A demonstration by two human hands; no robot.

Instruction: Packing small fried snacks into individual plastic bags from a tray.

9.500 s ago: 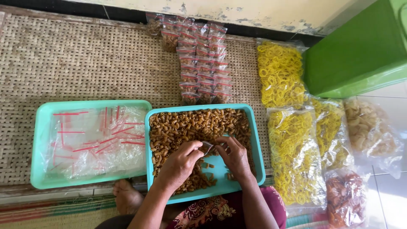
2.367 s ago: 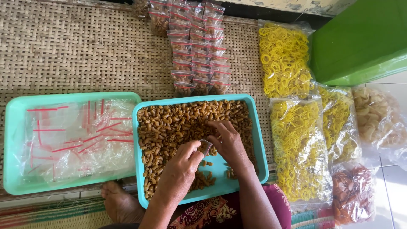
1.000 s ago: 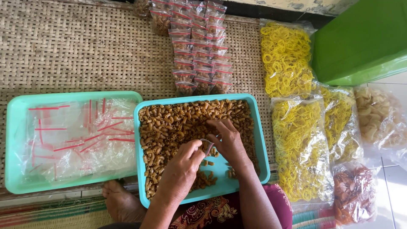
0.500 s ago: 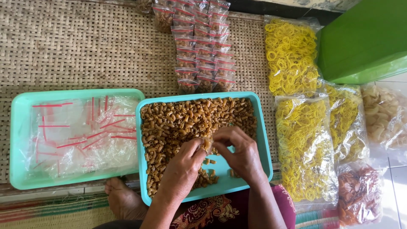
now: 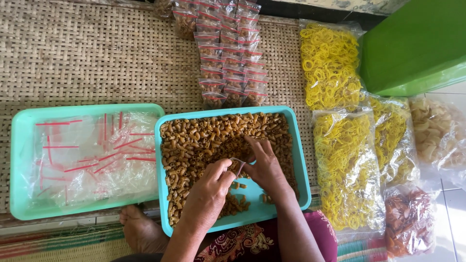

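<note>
Clear plastic, a small bag point(image 5: 239, 166) is pinched at its mouth between the left hand point(image 5: 208, 193) and right hand point(image 5: 264, 166), over the teal tray point(image 5: 300, 165) of macaroni point(image 5: 204, 140). It looks light, limp and slippery; its rim seems best to grip.

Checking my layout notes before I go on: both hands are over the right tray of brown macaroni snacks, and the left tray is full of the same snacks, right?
Not quite. The head view shows the left tray holds empty clear bags with red strips, not snacks. The rest stands: the left hand and right hand are over the right tray of brown macaroni snacks.
</note>
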